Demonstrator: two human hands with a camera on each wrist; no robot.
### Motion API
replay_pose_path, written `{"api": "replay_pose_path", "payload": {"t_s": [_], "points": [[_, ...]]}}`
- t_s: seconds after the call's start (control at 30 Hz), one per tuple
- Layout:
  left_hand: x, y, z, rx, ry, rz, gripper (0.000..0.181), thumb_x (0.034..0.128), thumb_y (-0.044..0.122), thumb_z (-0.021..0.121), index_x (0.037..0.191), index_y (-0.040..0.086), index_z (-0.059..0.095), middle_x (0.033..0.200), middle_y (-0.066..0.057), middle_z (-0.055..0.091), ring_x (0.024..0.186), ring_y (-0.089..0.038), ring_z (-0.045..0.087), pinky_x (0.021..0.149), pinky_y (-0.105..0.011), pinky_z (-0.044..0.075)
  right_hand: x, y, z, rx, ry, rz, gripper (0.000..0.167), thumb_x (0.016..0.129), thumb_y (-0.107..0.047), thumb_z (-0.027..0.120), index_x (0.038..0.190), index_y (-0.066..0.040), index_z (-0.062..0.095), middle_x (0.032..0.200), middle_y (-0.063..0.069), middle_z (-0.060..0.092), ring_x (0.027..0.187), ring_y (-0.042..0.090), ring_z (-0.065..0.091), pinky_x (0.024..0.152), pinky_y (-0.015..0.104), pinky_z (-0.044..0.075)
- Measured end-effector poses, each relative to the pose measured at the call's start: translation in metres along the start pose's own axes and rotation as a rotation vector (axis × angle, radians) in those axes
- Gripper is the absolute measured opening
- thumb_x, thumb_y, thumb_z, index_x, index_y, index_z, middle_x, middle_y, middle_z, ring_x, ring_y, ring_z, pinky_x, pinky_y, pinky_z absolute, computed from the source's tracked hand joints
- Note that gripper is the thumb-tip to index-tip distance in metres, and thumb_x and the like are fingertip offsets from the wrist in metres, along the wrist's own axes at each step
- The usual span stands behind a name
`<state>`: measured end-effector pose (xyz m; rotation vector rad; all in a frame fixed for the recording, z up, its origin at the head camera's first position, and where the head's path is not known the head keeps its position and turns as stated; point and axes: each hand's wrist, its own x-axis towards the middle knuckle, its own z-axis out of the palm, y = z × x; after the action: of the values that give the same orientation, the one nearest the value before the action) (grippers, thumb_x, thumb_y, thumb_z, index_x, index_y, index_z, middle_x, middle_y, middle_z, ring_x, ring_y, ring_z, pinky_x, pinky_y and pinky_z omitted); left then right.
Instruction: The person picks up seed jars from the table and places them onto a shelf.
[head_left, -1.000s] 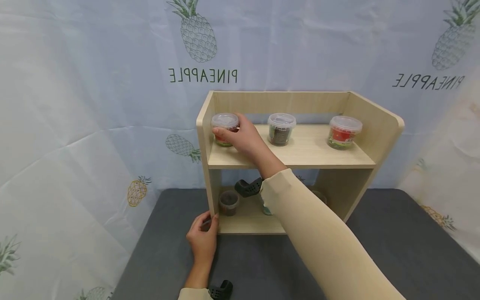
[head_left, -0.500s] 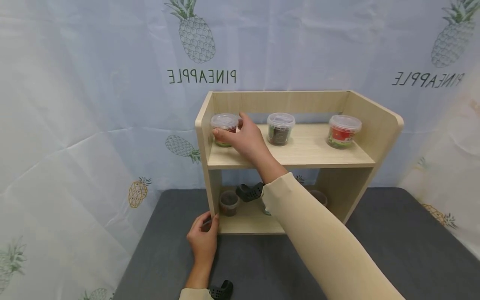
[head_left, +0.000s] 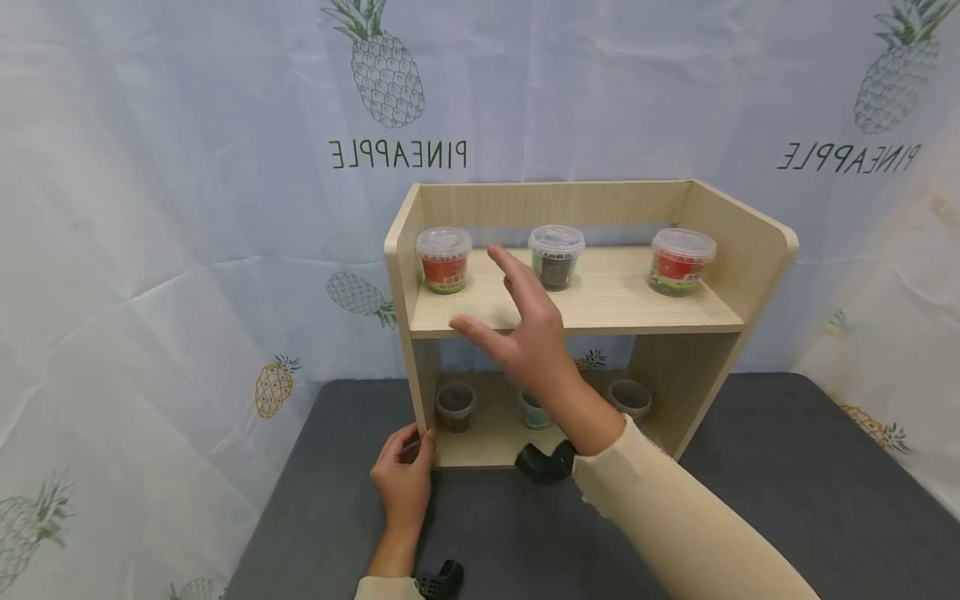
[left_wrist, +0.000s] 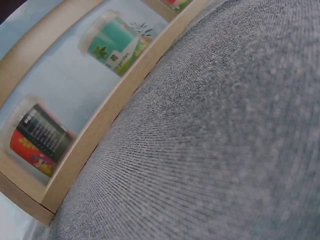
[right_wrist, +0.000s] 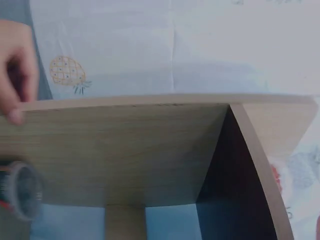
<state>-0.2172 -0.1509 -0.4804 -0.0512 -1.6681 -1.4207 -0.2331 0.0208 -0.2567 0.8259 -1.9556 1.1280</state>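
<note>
My left hand (head_left: 403,487) grips the lower front edge of the left side panel of a light wooden two-tier shelf (head_left: 510,332). The thumb lies on that edge, and part of the grip is hidden. My right hand (head_left: 528,333), fingers spread and holding nothing, hovers in front of the upper tier. Behind its fingertips, at the left end of that tier, a red-labelled plastic tub with a clear lid (head_left: 445,262) stands upright. A dark-labelled tub (head_left: 556,258) stands mid-tier, and another red tub (head_left: 681,262) stands at the right end.
On the lower tier are a dark tub (head_left: 455,408), a teal tub (head_left: 535,410) partly behind my right wrist, and a third tub (head_left: 628,398). The shelf stands on a dark grey tabletop (head_left: 315,500), before a pineapple-print curtain (head_left: 225,167).
My right hand has let go of the left red tub and drawn back down and to the right, fingers spreading. The tub stays on the upper tier. My left hand keeps its place.
</note>
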Motion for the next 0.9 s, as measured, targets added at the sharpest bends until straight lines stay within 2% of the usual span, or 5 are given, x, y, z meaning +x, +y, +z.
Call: {"api": "replay_pose_path", "payload": {"t_s": [0.13,0.3,0.5,0.67,0.9], "points": [[0.006,0.014,-0.004,0.007,-0.005,-0.01,0.014,0.0782,-0.008,0.077,0.092,-0.007,0.074,0.089,-0.018,0.071,0.083,-0.006,0.068,0.065,-0.019,0.058,-0.041,0.003,-0.019,-0.039,0.048,-0.09,0.083,0.087,-0.057,0.065,0.148,-0.005,0.042,0.149,0.01,0.047,0.138,0.023,0.044,0.113,0.033,0.04],[0.01,0.017,-0.009,0.016,-0.012,-0.029,0.015,0.0781,-0.007,0.078,0.092,-0.009,0.073,0.088,-0.02,0.071,0.078,-0.01,0.069,0.064,-0.015,0.057,-0.092,0.022,-0.038,-0.126,0.133,-0.091,0.08,0.089,-0.055,0.065,0.144,0.0,0.047,0.144,0.016,0.052,0.131,0.024,0.05,0.106,0.019,0.042],[0.018,0.015,-0.015,0.029,-0.024,-0.045,0.016,0.078,-0.007,0.078,0.093,-0.01,0.073,0.089,-0.021,0.072,0.08,-0.012,0.068,0.063,-0.015,0.057,-0.153,0.05,-0.05,-0.204,0.136,0.113,0.08,0.078,-0.023,0.085,0.146,-0.006,0.046,0.144,0.014,0.051,0.128,0.008,0.049,0.092,0.004,0.039],[0.021,0.018,-0.02,0.059,-0.047,-0.088,0.017,0.0785,-0.005,0.078,0.094,-0.009,0.073,0.09,-0.02,0.072,0.081,-0.011,0.068,0.064,-0.017,0.058,-0.189,0.066,-0.054,-0.304,0.131,0.256,0.088,0.069,-0.008,0.088,0.147,-0.01,0.046,0.143,0.015,0.052,0.128,0.023,0.051,0.101,0.002,0.029],[0.025,0.029,-0.026,0.079,-0.001,-0.02,0.016,0.0799,-0.011,0.074,0.096,-0.011,0.071,0.096,-0.023,0.07,0.086,-0.025,0.065,0.071,-0.01,0.053,-0.204,0.078,-0.056,-0.371,0.041,0.388,0.086,0.077,-0.019,0.085,0.151,-0.011,0.04,0.145,0.018,0.048,0.129,0.039,0.049,0.095,0.055,0.044]]}}
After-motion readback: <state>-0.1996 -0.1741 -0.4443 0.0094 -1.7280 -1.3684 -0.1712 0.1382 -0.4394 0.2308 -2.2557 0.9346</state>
